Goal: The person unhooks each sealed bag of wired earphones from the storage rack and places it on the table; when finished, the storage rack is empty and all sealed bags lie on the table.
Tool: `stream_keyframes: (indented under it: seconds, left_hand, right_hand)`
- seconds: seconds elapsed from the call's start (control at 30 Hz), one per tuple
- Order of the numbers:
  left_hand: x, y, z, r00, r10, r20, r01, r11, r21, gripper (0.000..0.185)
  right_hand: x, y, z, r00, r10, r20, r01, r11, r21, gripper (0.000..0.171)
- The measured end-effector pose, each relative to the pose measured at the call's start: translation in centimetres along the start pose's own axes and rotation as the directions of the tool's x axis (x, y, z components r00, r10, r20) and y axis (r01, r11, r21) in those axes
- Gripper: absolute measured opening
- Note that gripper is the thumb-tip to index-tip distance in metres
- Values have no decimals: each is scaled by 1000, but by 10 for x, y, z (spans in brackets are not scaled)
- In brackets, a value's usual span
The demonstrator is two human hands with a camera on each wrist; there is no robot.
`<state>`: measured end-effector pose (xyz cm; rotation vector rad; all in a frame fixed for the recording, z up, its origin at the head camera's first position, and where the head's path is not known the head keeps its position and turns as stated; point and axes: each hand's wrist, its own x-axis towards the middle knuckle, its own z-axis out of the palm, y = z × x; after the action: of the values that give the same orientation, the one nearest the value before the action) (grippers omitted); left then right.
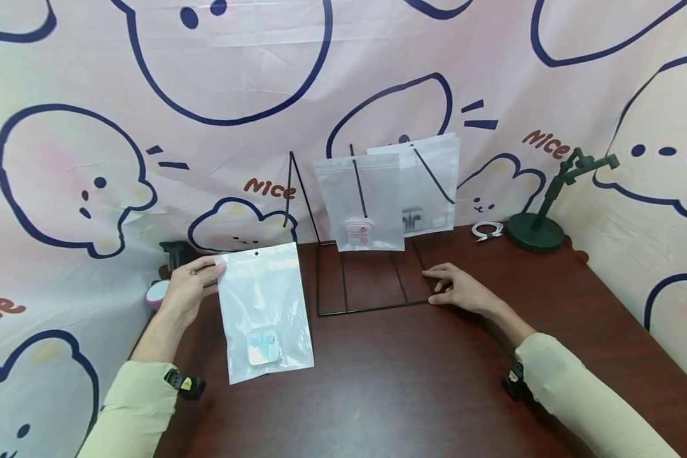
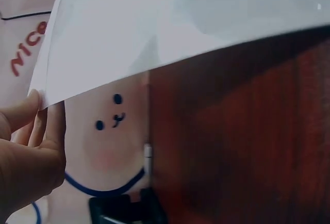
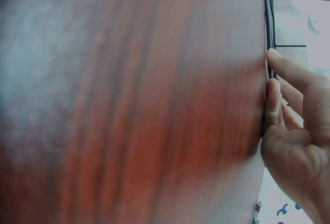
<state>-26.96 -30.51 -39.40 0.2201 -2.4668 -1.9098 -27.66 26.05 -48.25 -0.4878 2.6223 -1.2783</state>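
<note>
Frosted pouch (image 1: 265, 312), near left on the table (image 1: 412, 381), pinched at its upper left corner by the left hand (image 1: 190, 285); a pale earphone case (image 1: 263, 348) shows inside. Right hand (image 1: 457, 289), fingers relaxed, rests against the wire rack (image 1: 366, 280), which holds two more pouches (image 1: 359, 202) at the far centre. A green stand (image 1: 541, 219) lies far right.

Right hand (image 3: 296, 146) against wire rack (image 3: 268, 28)

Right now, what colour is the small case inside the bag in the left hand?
Pale blue, inside the frosted white bag held by the left hand; head view shows it best.
</note>
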Motion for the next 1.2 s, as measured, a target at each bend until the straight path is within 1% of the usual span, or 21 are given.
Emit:
stream_keyframes:
  seconds: [0.1,0.17,0.27,0.4,0.67,0.83,0.97,1.07,1.2]
  left_hand:
    - [4,-11,4,999,-39,11,38,998,45,52]
    - [6,-18,6,998,-60,23,58,997,51,55]
    - [10,-23,11,996,-86,33,84,995,45,54]
    - [15,-29,17,994,-100,46,97,994,49,53]
    - [21,-44,28,985,-150,83,141,984,109,52]
    - [24,-49,35,980,-174,101,159,978,136,55]
    - [24,-51,38,977,-179,111,162,976,148,56]
    - [24,-53,39,977,-182,110,163,973,161,55]
    - [25,-54,41,976,-190,106,173,973,154,56]
  right_hand:
    - [0,0,0,1000,-4,0,4,1000,-5,67]
    - [0,0,1,1000,-5,2,5,1000,-10,67]
    - [0,0,0,1000,-4,0,4,1000,-13,67]
    - [-1,0,-1,1000,-1,-6,1,1000,-12,67]
    - [-1,1,0,1000,-4,-6,4,1000,-12,67]
    - [-1,1,0,1000,3,-8,-3,1000,-7,67]
    - [-1,-1,0,1000,9,-10,-9,1000,-1,67]
    - [-1,-2,0,1000,12,-11,-12,1000,1,67]
    - [-2,-3,-1,1000,18,-15,-18,1000,3,67]
